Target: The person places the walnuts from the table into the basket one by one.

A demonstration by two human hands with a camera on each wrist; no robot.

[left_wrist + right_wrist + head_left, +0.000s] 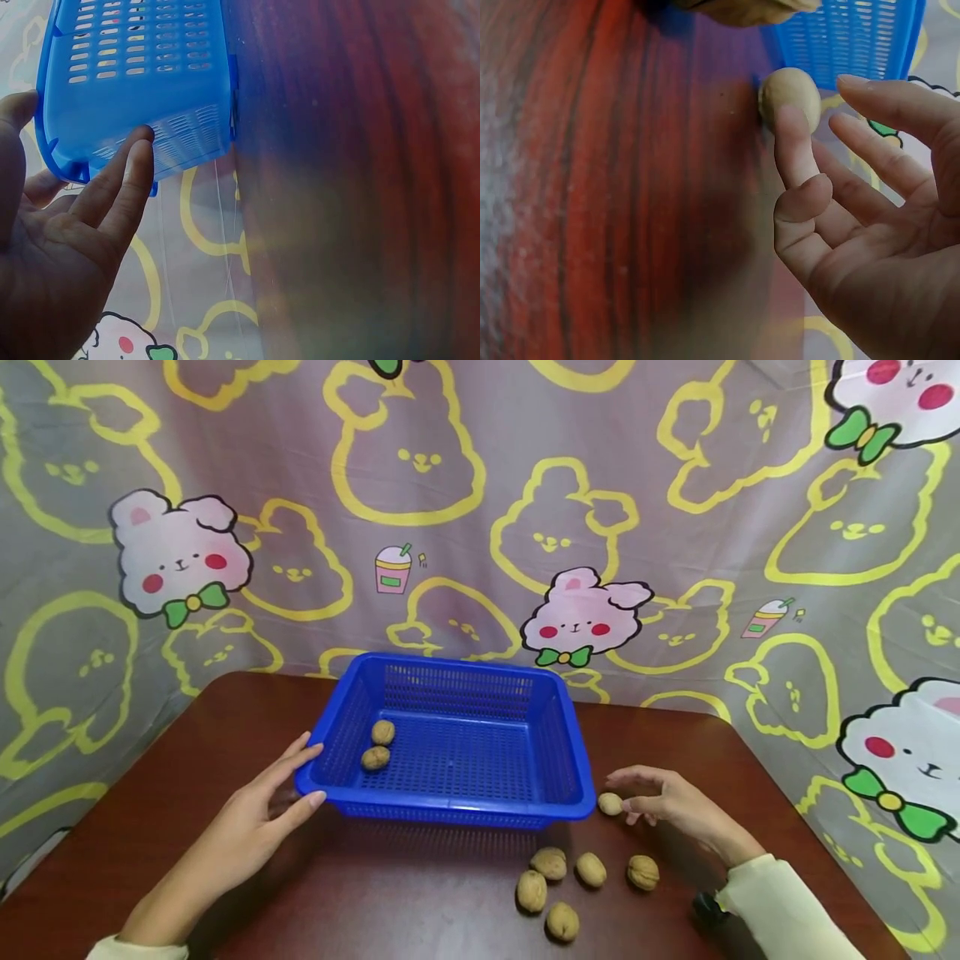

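Observation:
A blue slatted plastic basket [450, 804] stands on the brown table, with two walnuts [382, 732] inside at its left end. My left hand [251, 818] rests at the basket's left end, thumb and fingertips touching the rim, fingers spread. Just past the basket's right front corner lies a pale walnut [610, 804]. Around it my right hand [671, 806] reaches with loosely bent fingers. In the right wrist view a fingertip overlaps this walnut [789, 94], while the other fingers [885, 154] stay apart from it.
Several more walnuts [531, 892] lie on the table [375, 893] in front of the basket, towards the right. One walnut [642, 872] sits closest to the right sleeve. Behind the table hangs a grey curtain [450, 527] with cartoon prints.

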